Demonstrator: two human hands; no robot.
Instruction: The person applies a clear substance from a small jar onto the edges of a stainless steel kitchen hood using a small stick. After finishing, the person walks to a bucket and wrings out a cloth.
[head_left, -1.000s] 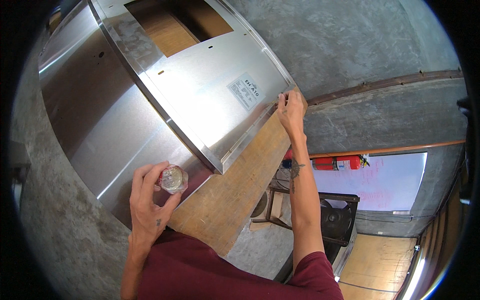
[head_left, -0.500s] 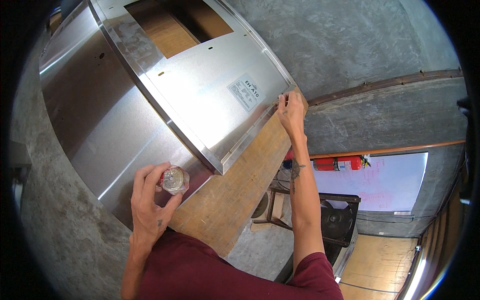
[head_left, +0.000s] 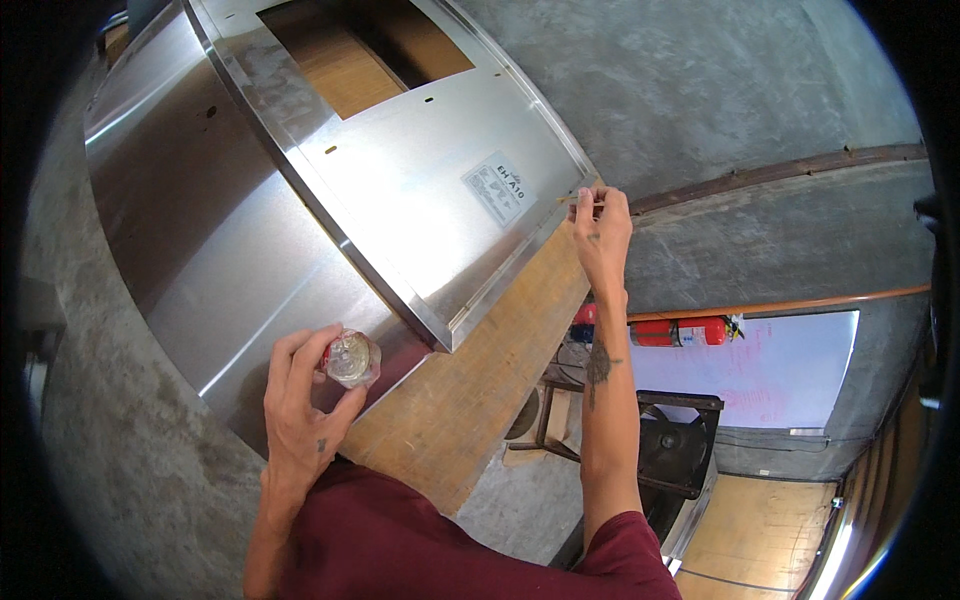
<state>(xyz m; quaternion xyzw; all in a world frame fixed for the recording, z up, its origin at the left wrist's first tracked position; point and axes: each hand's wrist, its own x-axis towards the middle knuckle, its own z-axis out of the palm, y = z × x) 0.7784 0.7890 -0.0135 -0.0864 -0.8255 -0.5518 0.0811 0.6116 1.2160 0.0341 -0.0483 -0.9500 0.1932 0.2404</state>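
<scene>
My left hand [head_left: 300, 400] is closed round a small clear container [head_left: 353, 358], with something pale and yellowish inside and a bit of red at its side. It holds the container over the near end of the shiny metal housing [head_left: 270, 270]. At the housing's right edge, my right hand [head_left: 604, 235] pinches a thin stick [head_left: 566, 199] between thumb and fingers. The stick's tip is close to the folded rim [head_left: 520, 262]; whether it touches I cannot tell. A printed label [head_left: 498, 190] is stuck on the panel beside it.
The housing lies on a wooden board [head_left: 440, 420] and has a rectangular cut-out [head_left: 370, 60]. A concrete wall [head_left: 720, 90] rises beyond. On the right are a red fire extinguisher [head_left: 680, 331], a whiteboard [head_left: 780, 370] and a dark fan-like frame [head_left: 675, 445].
My right hand has moved slightly right and away from the metal rim, and the thin stick now shows more. My left hand with the container has hardly moved.
</scene>
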